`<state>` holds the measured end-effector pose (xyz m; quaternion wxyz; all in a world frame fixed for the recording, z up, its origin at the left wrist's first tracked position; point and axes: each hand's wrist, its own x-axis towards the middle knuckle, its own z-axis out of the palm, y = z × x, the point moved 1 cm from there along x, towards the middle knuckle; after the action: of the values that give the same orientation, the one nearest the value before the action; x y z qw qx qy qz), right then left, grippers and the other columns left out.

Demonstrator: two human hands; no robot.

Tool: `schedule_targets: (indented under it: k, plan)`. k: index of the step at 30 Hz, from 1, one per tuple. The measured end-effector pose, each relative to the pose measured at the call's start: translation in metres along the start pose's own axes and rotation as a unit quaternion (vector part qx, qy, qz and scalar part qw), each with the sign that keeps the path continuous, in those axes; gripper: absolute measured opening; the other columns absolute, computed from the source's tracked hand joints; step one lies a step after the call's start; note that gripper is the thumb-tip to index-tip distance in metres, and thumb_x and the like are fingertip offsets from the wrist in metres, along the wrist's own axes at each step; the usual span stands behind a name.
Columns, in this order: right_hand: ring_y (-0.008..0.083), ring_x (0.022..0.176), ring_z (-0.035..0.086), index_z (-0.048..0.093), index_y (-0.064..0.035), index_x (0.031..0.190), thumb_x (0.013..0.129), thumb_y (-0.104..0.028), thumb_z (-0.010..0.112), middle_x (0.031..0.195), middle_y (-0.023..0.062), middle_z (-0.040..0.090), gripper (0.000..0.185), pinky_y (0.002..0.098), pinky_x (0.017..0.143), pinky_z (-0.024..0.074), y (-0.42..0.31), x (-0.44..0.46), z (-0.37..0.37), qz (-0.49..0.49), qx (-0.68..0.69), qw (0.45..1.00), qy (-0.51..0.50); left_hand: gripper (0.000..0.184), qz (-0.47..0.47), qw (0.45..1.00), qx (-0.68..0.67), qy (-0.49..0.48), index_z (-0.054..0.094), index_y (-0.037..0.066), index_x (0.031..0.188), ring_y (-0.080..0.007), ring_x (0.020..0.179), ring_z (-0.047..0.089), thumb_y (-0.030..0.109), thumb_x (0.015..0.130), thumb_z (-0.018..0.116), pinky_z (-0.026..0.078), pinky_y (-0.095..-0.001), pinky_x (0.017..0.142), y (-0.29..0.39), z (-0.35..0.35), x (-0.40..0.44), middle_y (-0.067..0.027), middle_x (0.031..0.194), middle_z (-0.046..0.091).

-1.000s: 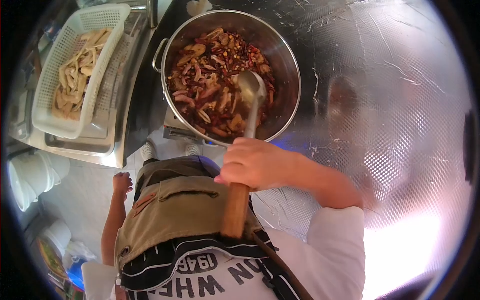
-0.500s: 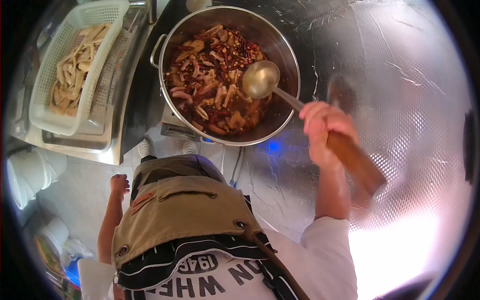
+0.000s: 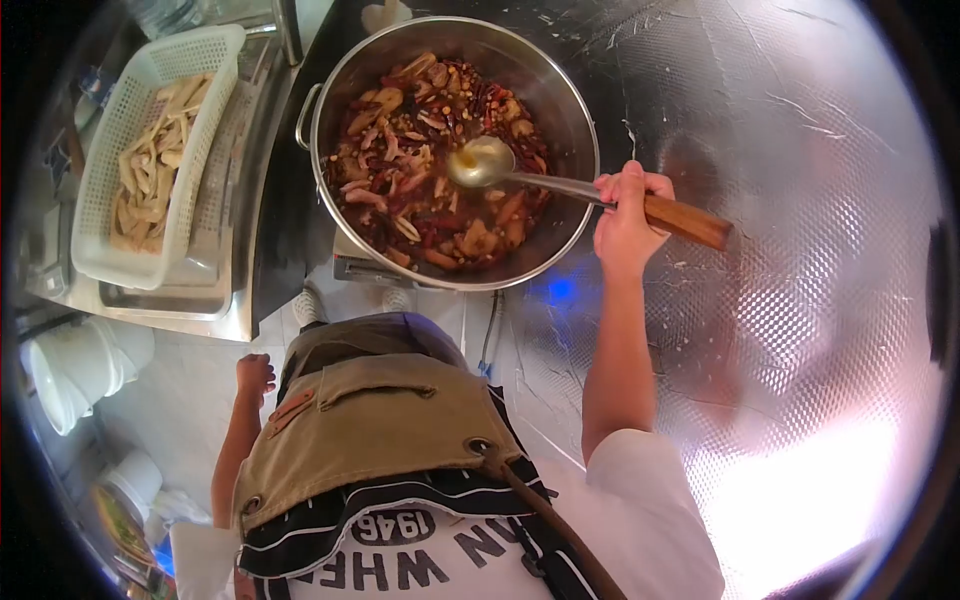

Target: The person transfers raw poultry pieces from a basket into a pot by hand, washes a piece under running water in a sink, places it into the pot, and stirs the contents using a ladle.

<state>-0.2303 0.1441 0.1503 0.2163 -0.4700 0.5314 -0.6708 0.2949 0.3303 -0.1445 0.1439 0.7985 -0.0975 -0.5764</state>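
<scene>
My right hand (image 3: pixel 632 218) is closed around the handle of a metal ladle (image 3: pixel 560 184), just outside the right rim of a large steel pot (image 3: pixel 575 130). The wooden end of the handle sticks out to the right past my fingers. Inside the pot, the ladle's bowl holds some liquid over a dark red mix of chilies, meat pieces and broth (image 3: pixel 430 190). My left hand (image 3: pixel 256 375) hangs low at my left side, its fingers curled and nothing visible in them.
A white perforated basket (image 3: pixel 92 215) of pale strips stands on a metal tray (image 3: pixel 205 300) at the upper left. White buckets (image 3: pixel 75 375) are below it. A textured silvery surface (image 3: pixel 780 200) spreads across the right side.
The ladle has swung from pointing down toward me to lying nearly level, its bowl shifting left since half a second ago. My right hand has moved right and up overall. My left hand stays low.
</scene>
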Motion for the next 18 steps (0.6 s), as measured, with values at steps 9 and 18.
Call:
schedule_targets:
  k: [9, 18]
  plan:
    - [0.0172, 0.071, 0.059, 0.048, -0.0046, 0.082, 0.091, -0.004, 0.060, 0.074, 0.0085, 0.060, 0.015, 0.0343, 0.069, 0.0514, 0.019, -0.030, 0.020, -0.102, -0.157, 0.960, -0.208, 0.007, -0.003, 0.998, -0.061, -0.010, 0.055, 0.005, 0.088, -0.0118, 0.045, 0.046, 0.011, 0.084, 0.053, 0.035, -0.0265, 0.037, -0.005, -0.004, 0.003, -0.0018, 0.062, 0.050]
    - [0.0272, 0.076, 0.054, 0.055, -0.0086, 0.080, 0.067, -0.006, 0.072, 0.078, 0.0058, 0.055, 0.022, 0.0391, 0.072, 0.0432, -0.061, -0.056, 0.069, -0.246, -0.137, 0.666, -0.691, 0.010, -0.019, 0.998, -0.062, -0.005, 0.057, 0.005, 0.090, -0.0125, 0.047, 0.049, 0.013, 0.084, 0.054, 0.038, -0.0280, 0.040, -0.035, -0.014, 0.004, -0.0028, 0.063, 0.053]
